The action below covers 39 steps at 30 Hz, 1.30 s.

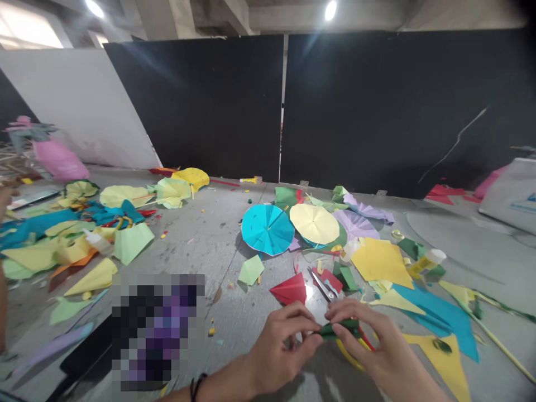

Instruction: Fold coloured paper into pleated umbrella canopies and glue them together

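Note:
Between my two hands is a dark green folded paper [335, 329]. My left hand [282, 340] pinches its left end between thumb and fingers. My right hand [372, 338] holds its right side, fingers above and thumb below. Scissors [321, 286] lie beneath and behind my right hand, blades pointing away, their red and yellow handles partly hidden. Just beyond my hands lie a red folded paper [291, 289] and red scraps near the blades. Farther off, a blue pleated paper disc [268, 229] and a cream pleated disc [314, 223] rest side by side.
Yellow paper [381, 262], blue paper [435, 315] and a glue bottle [427, 262] lie at right. Coloured paper heaps and a white bottle [98, 241] cover the left, where another person's arm [3, 301] shows. A black panel [201, 111] stands behind. A pixelated patch hides part of the table.

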{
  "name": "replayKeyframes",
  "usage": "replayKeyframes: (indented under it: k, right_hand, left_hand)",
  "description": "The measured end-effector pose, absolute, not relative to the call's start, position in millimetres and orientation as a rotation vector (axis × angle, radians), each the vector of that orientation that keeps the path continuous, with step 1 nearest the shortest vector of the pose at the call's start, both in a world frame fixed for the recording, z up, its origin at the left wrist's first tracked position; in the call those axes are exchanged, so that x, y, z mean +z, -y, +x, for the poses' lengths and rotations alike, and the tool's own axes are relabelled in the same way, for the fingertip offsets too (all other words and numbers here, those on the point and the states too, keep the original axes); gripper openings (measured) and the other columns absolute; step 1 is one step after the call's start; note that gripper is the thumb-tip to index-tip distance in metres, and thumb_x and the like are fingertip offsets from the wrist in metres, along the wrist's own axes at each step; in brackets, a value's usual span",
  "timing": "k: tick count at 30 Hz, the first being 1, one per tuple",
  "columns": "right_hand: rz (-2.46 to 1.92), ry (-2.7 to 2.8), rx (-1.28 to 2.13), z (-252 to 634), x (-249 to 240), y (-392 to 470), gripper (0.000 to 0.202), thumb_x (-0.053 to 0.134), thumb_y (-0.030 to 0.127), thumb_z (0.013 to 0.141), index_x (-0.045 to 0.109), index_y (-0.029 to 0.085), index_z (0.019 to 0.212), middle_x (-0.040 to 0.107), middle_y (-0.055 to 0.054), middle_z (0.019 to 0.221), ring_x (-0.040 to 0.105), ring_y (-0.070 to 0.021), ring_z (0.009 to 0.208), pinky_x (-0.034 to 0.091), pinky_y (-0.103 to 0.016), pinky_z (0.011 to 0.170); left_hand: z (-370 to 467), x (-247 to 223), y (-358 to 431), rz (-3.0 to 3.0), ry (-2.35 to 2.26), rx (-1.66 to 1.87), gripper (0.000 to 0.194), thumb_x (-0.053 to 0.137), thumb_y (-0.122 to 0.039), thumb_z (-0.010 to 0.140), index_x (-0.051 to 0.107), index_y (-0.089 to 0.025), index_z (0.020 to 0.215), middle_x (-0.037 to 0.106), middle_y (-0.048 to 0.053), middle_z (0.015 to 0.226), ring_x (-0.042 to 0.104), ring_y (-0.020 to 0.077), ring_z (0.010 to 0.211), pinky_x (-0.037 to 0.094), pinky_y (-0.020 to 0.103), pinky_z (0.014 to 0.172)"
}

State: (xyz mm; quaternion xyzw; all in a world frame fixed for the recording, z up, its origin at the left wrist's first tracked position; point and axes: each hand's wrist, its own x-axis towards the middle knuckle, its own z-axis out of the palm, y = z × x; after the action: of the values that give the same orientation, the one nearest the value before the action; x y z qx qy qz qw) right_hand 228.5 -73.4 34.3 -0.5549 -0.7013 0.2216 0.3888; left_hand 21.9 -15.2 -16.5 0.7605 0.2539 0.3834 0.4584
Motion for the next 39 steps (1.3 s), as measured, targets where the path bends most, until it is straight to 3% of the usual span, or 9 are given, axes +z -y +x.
replayKeyframes:
  k: [7,13,20,25,31,36,39]
  right_hand:
    - [-1.596,2.285,0.324,217.9,63.3,50.2,0.021,0.057,0.007,0.086,0.070,0.023,0.084,0.074,-0.003,0.083,0.069,-0.0222,0.075,0.046,-0.031,0.065]
    - [-1.640,2.388,0.255,210.1,62.3,43.0,0.020,0.059,0.005,0.084,0.066,0.022,0.081,0.075,-0.003,0.079,0.070,-0.0214,0.067,0.034,-0.030,0.056]
    - [-1.668,2.352,0.451,219.1,68.4,43.5,0.020,0.061,0.006,0.088,0.070,0.024,0.086,0.076,-0.002,0.082,0.070,-0.0203,0.072,0.039,-0.029,0.060]
    - [-1.640,2.345,0.389,223.4,75.3,45.3,0.018,0.063,0.008,0.086,0.069,0.025,0.086,0.076,-0.001,0.083,0.071,-0.0223,0.075,0.042,-0.029,0.061]
    - [-1.604,2.285,0.441,220.3,65.6,44.2,0.017,0.060,0.009,0.088,0.066,0.025,0.088,0.075,0.000,0.082,0.068,-0.0204,0.073,0.041,-0.029,0.063]
    - [-1.557,2.180,0.491,220.6,65.5,42.4,0.015,0.055,0.015,0.095,0.065,0.024,0.088,0.072,0.000,0.080,0.063,-0.0180,0.069,0.040,-0.028,0.061]
    - [-1.547,2.133,0.488,222.3,70.0,41.8,0.015,0.052,0.019,0.097,0.064,0.024,0.090,0.071,-0.001,0.081,0.063,-0.0183,0.070,0.041,-0.028,0.061]
  left_hand:
    - [23.0,-10.2,8.4,1.801,-0.713,1.048,0.009,0.064,-0.015,0.088,0.072,-0.016,0.082,0.069,0.007,0.088,0.063,0.0159,0.075,0.046,0.021,0.060]
    - [22.4,-10.7,5.9,1.817,-0.683,1.092,0.008,0.064,-0.010,0.078,0.063,-0.018,0.077,0.067,0.004,0.081,0.062,0.0179,0.077,0.045,0.028,0.074]
    - [22.9,-14.5,5.4,1.719,-0.664,1.031,0.008,0.061,-0.012,0.080,0.059,-0.018,0.076,0.061,0.003,0.078,0.057,0.0169,0.074,0.043,0.027,0.071]
    - [23.3,-14.0,5.9,1.629,-0.628,1.003,0.010,0.064,-0.016,0.080,0.055,-0.019,0.075,0.058,0.002,0.078,0.055,0.0169,0.075,0.043,0.028,0.072]
    - [25.1,-15.5,4.8,1.482,-0.599,0.932,0.020,0.073,-0.031,0.084,0.059,-0.017,0.081,0.057,0.002,0.080,0.054,0.0146,0.074,0.045,0.026,0.070]
    - [27.9,-24.6,1.7,1.292,-0.585,0.812,0.043,0.074,-0.057,0.086,0.054,-0.019,0.089,0.054,-0.002,0.073,0.053,0.0100,0.055,0.045,0.021,0.049]
    - [27.5,-26.2,0.9,1.240,-0.565,0.792,0.049,0.078,-0.060,0.081,0.054,-0.018,0.087,0.055,-0.003,0.072,0.054,0.0089,0.053,0.045,0.019,0.046]
